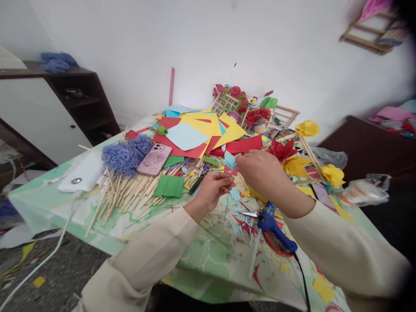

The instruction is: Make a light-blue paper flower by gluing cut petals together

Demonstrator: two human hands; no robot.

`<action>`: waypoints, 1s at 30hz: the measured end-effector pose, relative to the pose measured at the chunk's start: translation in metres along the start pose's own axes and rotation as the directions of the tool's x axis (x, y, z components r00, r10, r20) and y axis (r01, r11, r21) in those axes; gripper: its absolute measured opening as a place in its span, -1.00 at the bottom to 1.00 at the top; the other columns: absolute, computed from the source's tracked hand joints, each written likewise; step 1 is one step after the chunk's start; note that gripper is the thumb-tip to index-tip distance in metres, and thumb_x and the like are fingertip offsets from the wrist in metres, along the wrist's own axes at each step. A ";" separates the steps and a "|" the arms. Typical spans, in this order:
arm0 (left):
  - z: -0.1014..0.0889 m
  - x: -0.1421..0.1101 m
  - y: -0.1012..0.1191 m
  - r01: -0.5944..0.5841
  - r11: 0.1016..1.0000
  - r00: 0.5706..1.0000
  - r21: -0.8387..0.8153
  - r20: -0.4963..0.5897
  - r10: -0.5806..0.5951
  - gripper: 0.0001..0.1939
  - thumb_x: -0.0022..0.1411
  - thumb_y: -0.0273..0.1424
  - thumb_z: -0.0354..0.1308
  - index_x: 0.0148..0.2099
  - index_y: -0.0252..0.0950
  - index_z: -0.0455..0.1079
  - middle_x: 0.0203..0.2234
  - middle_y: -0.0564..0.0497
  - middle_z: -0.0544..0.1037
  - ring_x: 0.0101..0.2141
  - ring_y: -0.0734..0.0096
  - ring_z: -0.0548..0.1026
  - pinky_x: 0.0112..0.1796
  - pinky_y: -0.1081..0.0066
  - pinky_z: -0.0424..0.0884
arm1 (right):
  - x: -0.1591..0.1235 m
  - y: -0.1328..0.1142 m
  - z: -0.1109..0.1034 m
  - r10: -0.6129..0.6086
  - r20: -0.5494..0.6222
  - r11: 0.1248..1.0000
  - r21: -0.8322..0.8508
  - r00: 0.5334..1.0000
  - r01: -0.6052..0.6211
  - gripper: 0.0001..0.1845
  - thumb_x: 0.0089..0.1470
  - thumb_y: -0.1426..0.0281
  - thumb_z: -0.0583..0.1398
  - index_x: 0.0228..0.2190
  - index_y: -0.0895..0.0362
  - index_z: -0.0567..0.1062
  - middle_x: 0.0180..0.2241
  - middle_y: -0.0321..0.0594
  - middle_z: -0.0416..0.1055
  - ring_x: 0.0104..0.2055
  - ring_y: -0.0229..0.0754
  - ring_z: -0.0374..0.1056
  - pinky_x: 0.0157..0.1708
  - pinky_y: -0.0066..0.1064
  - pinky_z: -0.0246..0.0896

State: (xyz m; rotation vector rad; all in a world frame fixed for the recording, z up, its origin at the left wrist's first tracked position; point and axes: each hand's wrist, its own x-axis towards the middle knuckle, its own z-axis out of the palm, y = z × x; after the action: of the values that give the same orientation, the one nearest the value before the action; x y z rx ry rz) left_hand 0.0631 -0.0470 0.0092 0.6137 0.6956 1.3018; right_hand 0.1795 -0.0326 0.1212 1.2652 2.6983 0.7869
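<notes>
A light blue paper flower (230, 160) is up in front of me, over the middle of the table. My left hand (212, 190) is closed, thumb and fingers pinching the thin green stem (226, 206) below the petals. At the flower's right side, my right hand (261, 171) has its fingertips closed on a petal; the hand's back hides part of the grip. Below my hands are light blue and red paper scraps (238, 227). A blue glue gun (276, 229) lies under my right forearm, with a metal blade tip (248, 213) beside it.
Wooden sticks (130, 193), purple yarn (128, 151), a pink phone (154, 159) and a white power bank (81, 173) with a cable lie left. Coloured paper sheets (188, 136) are stacked behind. Yellow paper flowers (307, 128) and stick frames with red flowers (235, 92) stand right and back.
</notes>
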 end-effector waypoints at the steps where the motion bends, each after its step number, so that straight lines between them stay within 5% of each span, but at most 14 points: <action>1: 0.000 0.000 0.000 0.001 1.000 1.000 0.000 0.001 -0.001 -0.76 -0.20 -0.43 0.38 -0.45 -0.40 0.43 -0.62 -0.01 0.49 -0.59 0.59 0.40 -0.59 0.58 0.21 | 0.000 0.000 0.000 0.000 -0.004 1.000 -0.002 1.000 0.000 -0.87 0.05 0.46 0.11 -0.46 0.19 0.45 -0.50 -0.08 0.44 -0.41 -0.11 0.33 -0.50 -0.34 -0.14; 10: -0.001 0.000 0.000 0.005 1.000 1.000 0.017 0.010 -0.005 -0.74 -0.20 -0.41 0.39 -0.44 -0.41 0.42 -0.62 0.00 0.49 -0.59 0.58 0.40 -0.57 0.57 0.19 | 0.001 -0.002 -0.004 -0.049 -0.033 0.999 -0.024 0.998 0.048 -0.87 0.06 0.48 0.09 -0.47 0.19 0.43 -0.53 -0.09 0.41 -0.42 -0.09 0.32 -0.50 -0.32 -0.17; 21: -0.002 0.000 -0.003 -0.010 0.999 1.000 0.046 0.019 0.009 -0.74 -0.21 -0.39 0.39 -0.46 -0.38 0.41 -0.61 -0.01 0.51 -0.61 0.60 0.37 -0.57 0.56 0.18 | -0.003 -0.008 -0.004 0.063 -0.057 0.997 -0.037 0.996 -0.065 -0.94 0.06 0.47 0.11 -0.36 0.20 0.36 -0.48 -0.08 0.41 -0.39 -0.11 0.29 -0.49 -0.35 -0.16; 30: -0.001 -0.001 -0.002 -0.020 0.998 1.000 0.054 0.017 0.019 -0.76 -0.19 -0.41 0.38 -0.47 -0.38 0.40 -0.62 0.00 0.50 -0.63 0.61 0.36 -0.58 0.56 0.18 | -0.005 -0.005 0.002 0.038 -0.151 0.998 -0.039 0.988 -0.045 -0.89 0.08 0.43 0.10 -0.31 0.21 0.35 -0.44 -0.09 0.38 -0.33 -0.07 0.22 -0.40 -0.32 -0.08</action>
State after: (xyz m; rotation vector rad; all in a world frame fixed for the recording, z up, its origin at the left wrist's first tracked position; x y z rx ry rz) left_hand 0.0635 -0.0480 0.0069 0.6758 0.7150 1.2985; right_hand 0.1794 -0.0383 0.1162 1.3073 2.7611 0.9764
